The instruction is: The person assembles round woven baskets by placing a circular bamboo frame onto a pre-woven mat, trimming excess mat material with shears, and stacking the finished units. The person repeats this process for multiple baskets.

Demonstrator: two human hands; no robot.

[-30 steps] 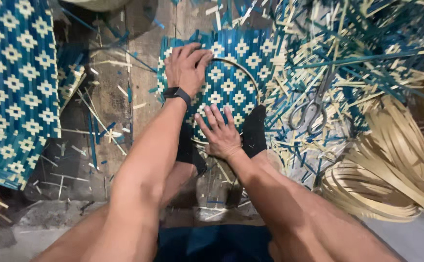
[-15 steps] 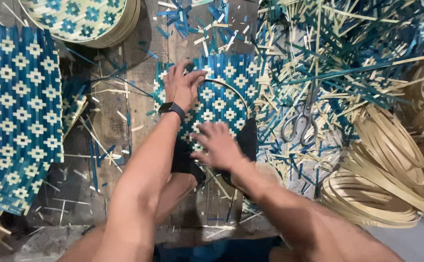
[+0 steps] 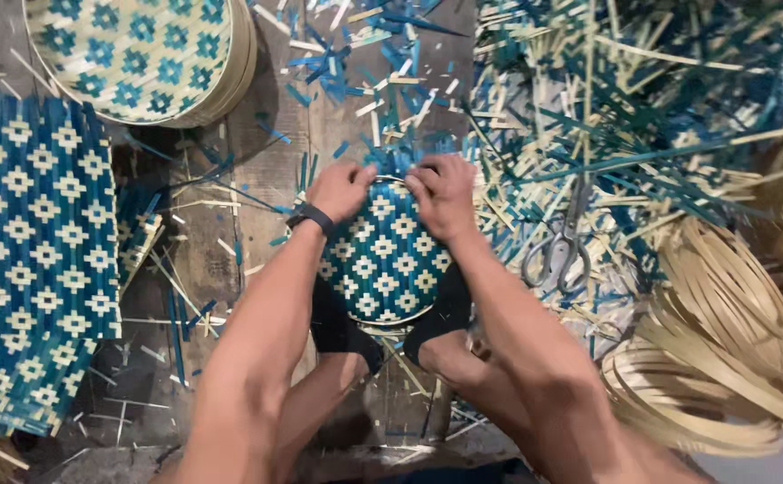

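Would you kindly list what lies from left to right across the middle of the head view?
Flat woven mat → left hand → right hand → scissors → stack of pale bamboo hoops.

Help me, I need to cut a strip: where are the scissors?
In the head view, the scissors lie right of the right hand, on the strip pile above the hoops.

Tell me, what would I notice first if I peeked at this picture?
Right in the middle, the left hand and right hand press on the far edge of a round woven panel with blue and pale diamonds, pinned at its near edge by two feet in black sandals. A big woven mat in the same pattern lies at the left, and loose blue and pale strips pile up at the upper right.
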